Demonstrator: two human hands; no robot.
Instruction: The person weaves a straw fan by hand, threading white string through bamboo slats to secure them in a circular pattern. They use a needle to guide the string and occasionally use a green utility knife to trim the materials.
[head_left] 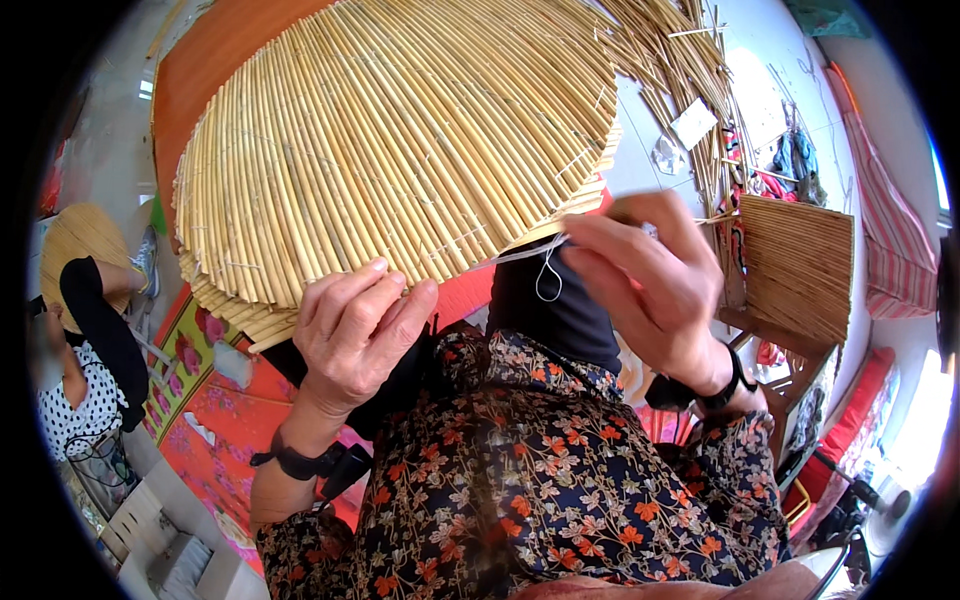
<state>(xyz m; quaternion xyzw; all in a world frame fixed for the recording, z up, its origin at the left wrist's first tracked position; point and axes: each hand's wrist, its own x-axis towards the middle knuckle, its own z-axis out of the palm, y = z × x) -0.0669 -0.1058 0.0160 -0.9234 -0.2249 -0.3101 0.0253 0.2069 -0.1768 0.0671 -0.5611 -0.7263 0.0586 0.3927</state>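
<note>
A rounded mat of pale straw-coloured sticks point(400, 130), stitched across with thread and layered over similar sticks, lies tilted above my lap. My left hand point(362, 335) has its fingers closed on the mat's near edge. My right hand point(655, 280) is pinched on a white thread point(548, 268) just beside the mat's right corner; the thread hangs in a loop over my dark-trousered lap. Whether a needle is between those fingertips I cannot make out.
Loose sticks point(680, 60) lie on the pale floor at upper right. A square stick mat point(795, 265) rests on a wooden stand to the right. Another person point(95, 390) sits at left beside a round mat point(75, 230). An orange board point(190, 80) and flowered cloths point(220, 450) lie around me.
</note>
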